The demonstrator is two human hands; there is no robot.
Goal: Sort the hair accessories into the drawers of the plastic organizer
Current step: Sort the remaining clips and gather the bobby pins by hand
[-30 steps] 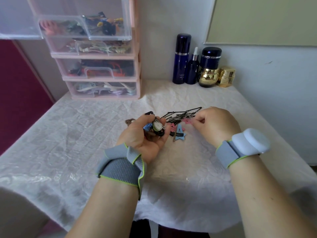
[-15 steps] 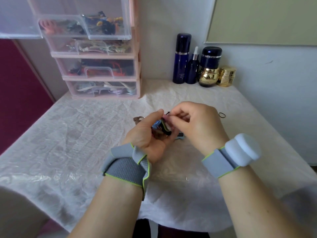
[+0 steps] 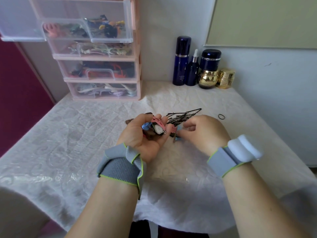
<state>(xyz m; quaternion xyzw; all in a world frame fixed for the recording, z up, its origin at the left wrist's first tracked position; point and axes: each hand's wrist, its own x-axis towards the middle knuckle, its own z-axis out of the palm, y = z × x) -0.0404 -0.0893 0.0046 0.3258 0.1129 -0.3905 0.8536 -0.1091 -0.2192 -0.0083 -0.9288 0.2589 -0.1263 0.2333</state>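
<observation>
My left hand [image 3: 145, 136] is cupped palm up over the table's middle and holds a bunch of small hair clips [image 3: 157, 128]: pink, blue and a white oval one. My right hand [image 3: 204, 130] sits just to its right, fingers curled down over a blue clip [image 3: 178, 129] on the cloth; whether it pinches that clip is unclear. A pile of black bobby pins [image 3: 183, 115] lies just beyond both hands. The pink plastic organizer [image 3: 103, 54] stands at the back left, its top drawer [image 3: 109, 31] pulled out and holding colourful accessories.
A black hair tie [image 3: 221, 116] lies right of the pins. Blue bottles [image 3: 181, 60] and gold jars [image 3: 224, 78] stand against the back wall. A white wrinkled cloth [image 3: 68, 134] covers the table. A clear drawer [image 3: 18, 19] juts out at the top left.
My right hand placed a pink clip into my left hand, then drew back to the right and down to the clips on the cloth. The bobby pins are uncovered again.
</observation>
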